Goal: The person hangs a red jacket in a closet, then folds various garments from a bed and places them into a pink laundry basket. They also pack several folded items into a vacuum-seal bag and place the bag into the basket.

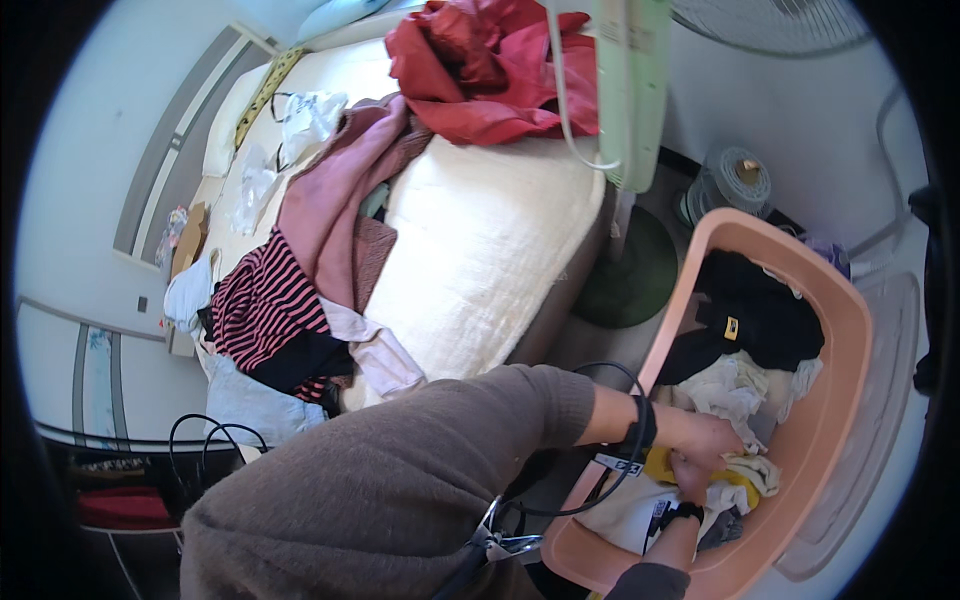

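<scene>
Both of my hands are down inside a pink-orange plastic tub [845, 390] that holds a heap of clothes. My left hand [712, 440] reaches in over the side, its fingers closed at the edge of the light clothes. Just below, touching it, my right hand [690, 474] is closed at a yellow garment [742, 474]; its fingertips are partly hidden. White and cream clothes [722, 388] are bunched beyond the hands. A black garment [765, 310] with a small yellow label fills the far end. A white cloth [625, 512] lies at the near end.
A bed [480, 245] on the left bears a red cover [490, 70], a pink garment [335, 215] and a striped garment [265, 310]. A light green upright panel [632, 95] stands behind the tub, near a fan [775, 20]. A black cable [575, 512] loops beside my arms.
</scene>
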{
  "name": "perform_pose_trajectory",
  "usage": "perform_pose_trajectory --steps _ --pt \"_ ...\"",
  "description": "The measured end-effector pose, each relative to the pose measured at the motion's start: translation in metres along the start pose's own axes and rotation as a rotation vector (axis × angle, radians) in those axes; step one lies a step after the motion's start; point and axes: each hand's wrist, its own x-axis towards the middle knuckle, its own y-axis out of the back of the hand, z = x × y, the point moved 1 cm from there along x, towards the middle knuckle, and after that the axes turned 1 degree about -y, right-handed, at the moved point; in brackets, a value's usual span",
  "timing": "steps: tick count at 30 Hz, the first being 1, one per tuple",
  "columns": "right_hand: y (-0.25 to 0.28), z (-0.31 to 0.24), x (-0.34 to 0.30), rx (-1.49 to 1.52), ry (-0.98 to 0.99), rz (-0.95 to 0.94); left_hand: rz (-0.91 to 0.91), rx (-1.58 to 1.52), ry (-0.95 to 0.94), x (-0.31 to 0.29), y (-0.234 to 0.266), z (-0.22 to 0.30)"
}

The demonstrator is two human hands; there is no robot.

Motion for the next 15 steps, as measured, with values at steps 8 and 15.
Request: perform_pose_trajectory --steps 8,15 --pt "0.033 -0.026 -0.068 -0.079 -0.167 0.021 0.461 -0.026 -0.029 -0.169 0.111 0.022" --pt "0.074 -0.150 -0.114 0.080 -0.042 0.276 0.782 0.797 0.435 -0.405 0.173 -0.002"
